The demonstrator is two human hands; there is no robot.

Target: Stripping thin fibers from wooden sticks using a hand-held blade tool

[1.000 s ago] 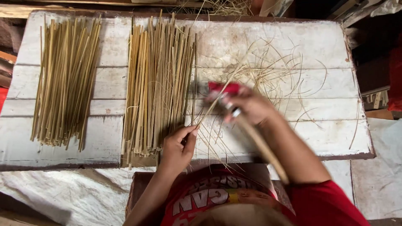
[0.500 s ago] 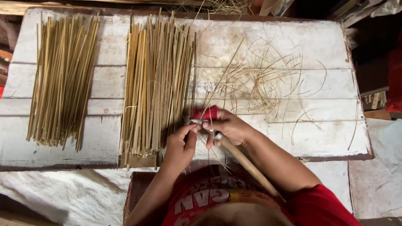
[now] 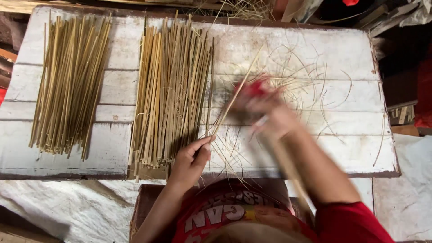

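My left hand [image 3: 191,158] pinches the near end of a thin bamboo stick [image 3: 234,96] that slants up and to the right over a white plank table [image 3: 315,49]. My right hand [image 3: 265,112], blurred with motion, grips a long knife with a wooden handle [image 3: 288,166] and a red wrap at the blade, up along the stick. A tangle of fine shavings [image 3: 292,81] lies just beyond the right hand.
Two piles of cut bamboo sticks lie on the table, one in the middle [image 3: 171,90] beside my left hand, one at the far left [image 3: 67,85]. A white sheet [image 3: 81,207] hangs below the front edge. Clutter fills the right side [image 3: 405,67].
My right hand with the knife has swept away from me along the stick, from beside the left hand to the middle of the table. My left hand has stayed in place.
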